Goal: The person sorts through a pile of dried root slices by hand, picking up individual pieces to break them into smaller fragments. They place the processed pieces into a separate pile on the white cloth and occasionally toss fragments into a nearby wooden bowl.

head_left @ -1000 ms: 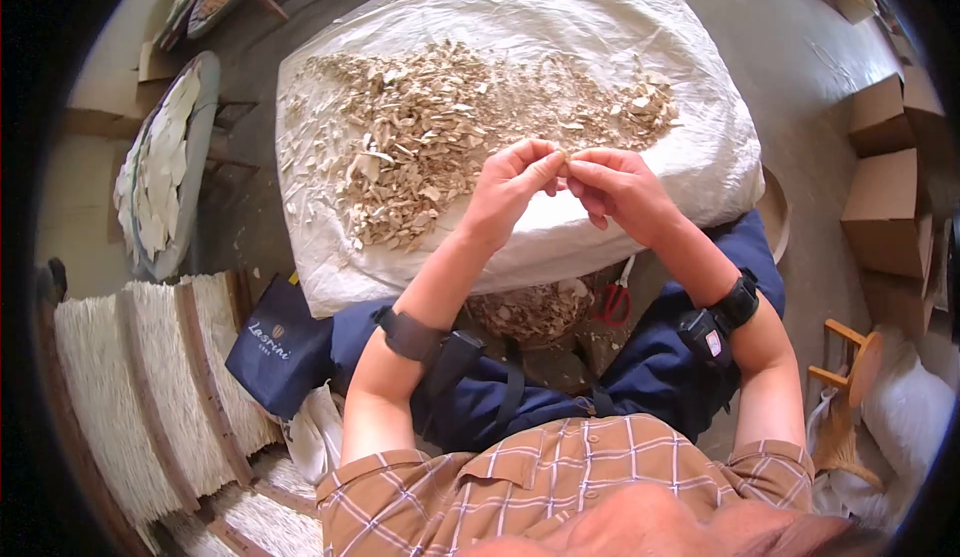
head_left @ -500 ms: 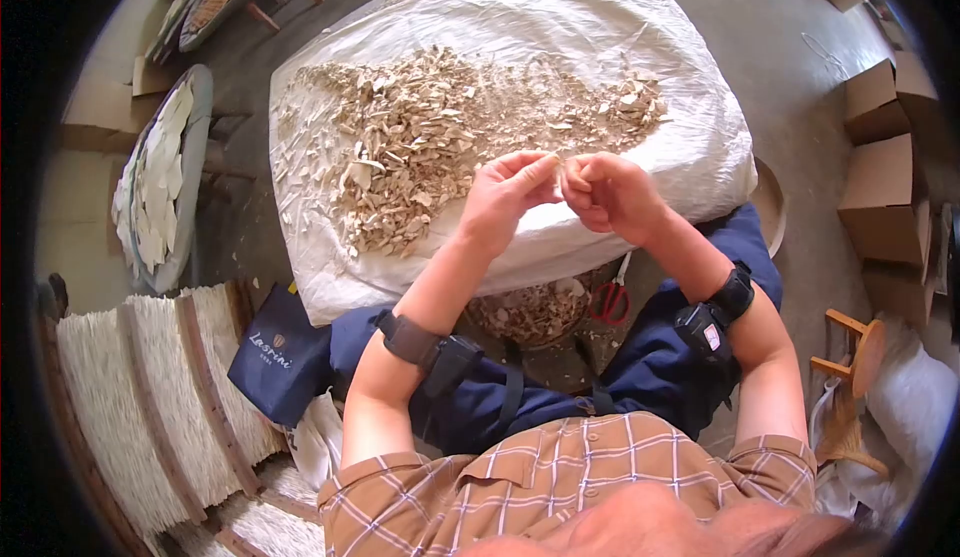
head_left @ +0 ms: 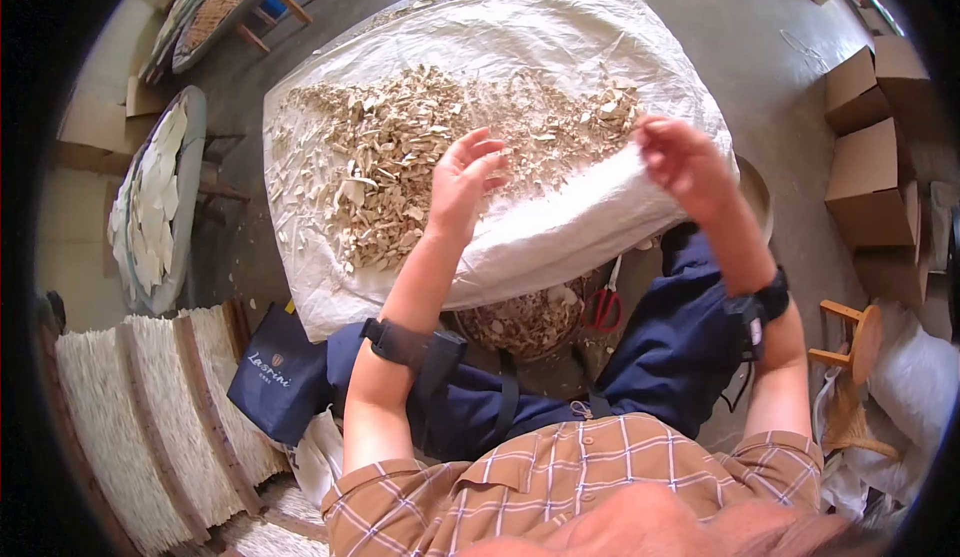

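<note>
My left hand is raised over the right side of a big heap of dry, pale flakes, its fingers apart and bent, with nothing visible in them. My right hand, smeared by motion, is at the right end of a smaller pile of flakes. Its fingers are curled, and I cannot tell whether they hold a piece. Both heaps lie on a white cloth over a raised work surface. Finer crumbs are spread between them.
Below the cloth's near edge, between the knees, stands a container of flakes with red-handled scissors beside it. A dark blue bag and racks of white strips are at left. Cardboard boxes and a wooden stool stand at right.
My hands, together over the cloth's near part before, have parted. The right has moved right to the small pile; the left has shifted left and its fingers have opened. The view has shifted slightly.
</note>
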Demonstrator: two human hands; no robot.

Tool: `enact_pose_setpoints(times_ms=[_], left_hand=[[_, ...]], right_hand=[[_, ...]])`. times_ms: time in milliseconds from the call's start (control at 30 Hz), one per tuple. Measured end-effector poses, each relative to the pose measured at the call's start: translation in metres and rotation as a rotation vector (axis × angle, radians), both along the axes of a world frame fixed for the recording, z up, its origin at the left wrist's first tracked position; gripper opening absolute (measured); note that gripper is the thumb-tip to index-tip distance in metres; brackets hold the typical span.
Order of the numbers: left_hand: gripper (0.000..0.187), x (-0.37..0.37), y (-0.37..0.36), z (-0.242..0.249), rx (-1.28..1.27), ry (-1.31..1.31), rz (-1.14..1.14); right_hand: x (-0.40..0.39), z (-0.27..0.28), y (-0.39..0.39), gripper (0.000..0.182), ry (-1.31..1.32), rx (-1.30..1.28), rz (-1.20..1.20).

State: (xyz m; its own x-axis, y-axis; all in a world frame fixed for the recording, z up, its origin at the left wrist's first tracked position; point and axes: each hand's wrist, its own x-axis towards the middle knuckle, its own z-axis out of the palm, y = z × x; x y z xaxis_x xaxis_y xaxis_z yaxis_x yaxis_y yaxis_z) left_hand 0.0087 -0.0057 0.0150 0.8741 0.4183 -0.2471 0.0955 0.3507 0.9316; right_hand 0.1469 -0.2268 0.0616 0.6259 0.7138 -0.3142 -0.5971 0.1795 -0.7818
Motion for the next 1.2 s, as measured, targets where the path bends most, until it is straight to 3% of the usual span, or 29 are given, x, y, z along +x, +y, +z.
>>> enact_pose_setpoints(times_ms=[33,133,200,233,300,333,400,500,633,800,967,1067,1133,1200], left_hand=[[0.037,-0.002,0.005,0.000,-0.044,0.007,0.041],[0.030,-0.006,0.012,-0.001,-0.136,-0.016,0.090],[0.030,-0.008,0.013,0.004,-0.140,0.007,0.108],[0.029,-0.010,0.014,0.006,-0.162,-0.011,0.100],[0.028,-0.012,0.012,0.011,-0.206,-0.038,0.108],[0.027,-0.013,0.012,0.015,-0.231,-0.050,0.121],[0.027,-0.020,0.014,0.019,-0.240,-0.068,0.127],[0.028,-0.035,0.021,0.022,-0.274,-0.090,0.152],[0.028,-0.060,0.035,0.021,-0.324,-0.088,0.179],[0.028,-0.086,0.049,0.027,-0.371,-0.104,0.195],[0.028,-0.098,0.056,0.041,-0.391,-0.170,0.224],[0.028,-0.098,0.061,0.046,-0.404,-0.191,0.244],[0.028,-0.094,0.062,0.048,-0.398,-0.205,0.252],[0.028,-0.091,0.064,0.047,-0.408,-0.193,0.255]], right_hand=[[0.008,0.006,-0.017,0.013,-0.009,-0.032,-0.120],[0.040,-0.009,-0.087,0.012,-0.016,-0.027,-0.187],[0.054,-0.034,-0.132,0.017,-0.015,-0.205,-0.439],[0.054,-0.038,-0.144,0.017,-0.023,-0.213,-0.452],[0.053,-0.044,-0.165,0.026,-0.148,-0.658,-0.420],[0.058,-0.056,-0.185,0.026,-0.153,-0.654,-0.429],[0.072,-0.079,-0.219,0.036,-0.416,-0.933,-0.295],[0.035,-0.011,-0.210,0.038,-0.271,-1.058,-0.255],[-0.017,0.063,-0.223,0.036,-0.214,-0.908,0.024],[-0.085,0.165,-0.199,0.022,-0.240,-0.829,0.006],[-0.123,0.250,-0.103,0.015,-0.658,-0.354,0.045],[-0.126,0.262,-0.035,0.015,-0.749,-0.063,0.158],[-0.115,0.237,0.011,0.016,-0.407,0.333,0.317],[-0.124,0.216,0.055,0.023,-0.413,0.261,0.302]])
